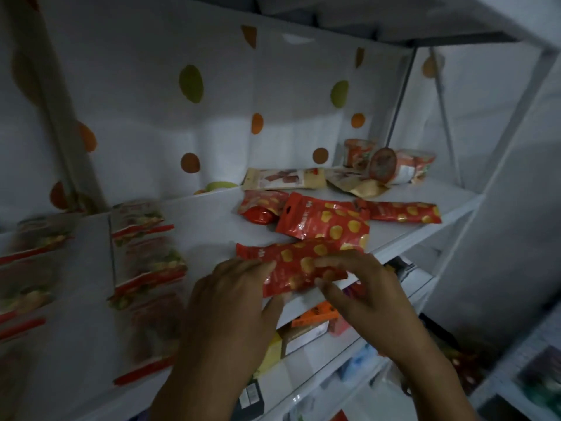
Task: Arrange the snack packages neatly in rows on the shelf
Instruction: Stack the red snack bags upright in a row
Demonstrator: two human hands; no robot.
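Observation:
A red snack package with yellow dots [291, 262] lies near the front edge of the white shelf [425, 196]. My left hand [230, 302] holds its left part, thumb underneath. My right hand [358, 287] pinches its right end between fingers and thumb. Three more red dotted packages lie behind it: one in the middle [324, 221], one crumpled on the left [261, 206], one on the right [406, 211]. Rows of clear packages with red strips [145, 256] lie on the shelf's left part.
Beige pouches [285, 179] and small cups [391, 165], one tipped over, sit at the back right. A white dotted panel [212, 101] backs the shelf. Lower shelves hold orange and other boxes [315, 317]. A metal post [400, 95] stands at the right.

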